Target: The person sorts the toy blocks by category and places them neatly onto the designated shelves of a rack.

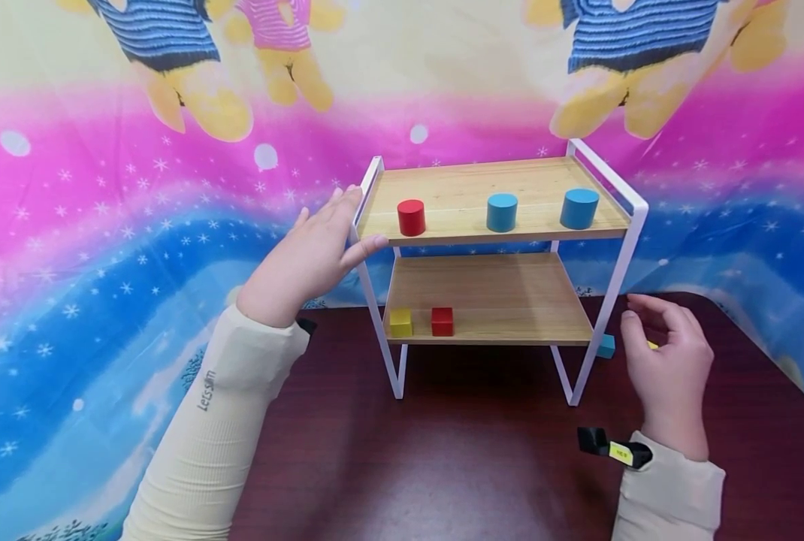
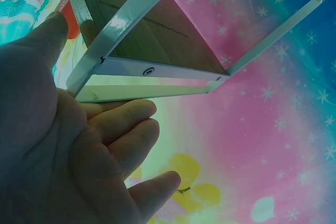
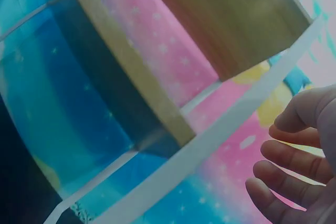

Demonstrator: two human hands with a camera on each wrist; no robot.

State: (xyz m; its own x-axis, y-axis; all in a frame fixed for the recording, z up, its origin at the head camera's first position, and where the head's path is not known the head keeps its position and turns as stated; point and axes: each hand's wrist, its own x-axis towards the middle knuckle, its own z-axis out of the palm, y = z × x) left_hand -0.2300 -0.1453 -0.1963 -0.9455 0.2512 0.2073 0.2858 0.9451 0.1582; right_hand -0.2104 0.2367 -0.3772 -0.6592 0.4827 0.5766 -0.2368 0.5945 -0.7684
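A two-tier wooden shelf with a white metal frame stands on the table. At its upper left my left hand lies with straight fingers against the frame, thumb at the top board's front corner. Along the top board stand a red cylinder and two blue cylinders. Lower down sit a yellow cube and a red cube. Right of the shelf, my right hand hovers with loosely bent fingers and nothing between them; the right wrist view shows this hand apart from the frame.
A blue block lies on the table beside the shelf's right leg. Mostly hidden behind my right hand is something yellow. The dark red table ends in a rounded corner at right. A patterned cloth hangs behind.
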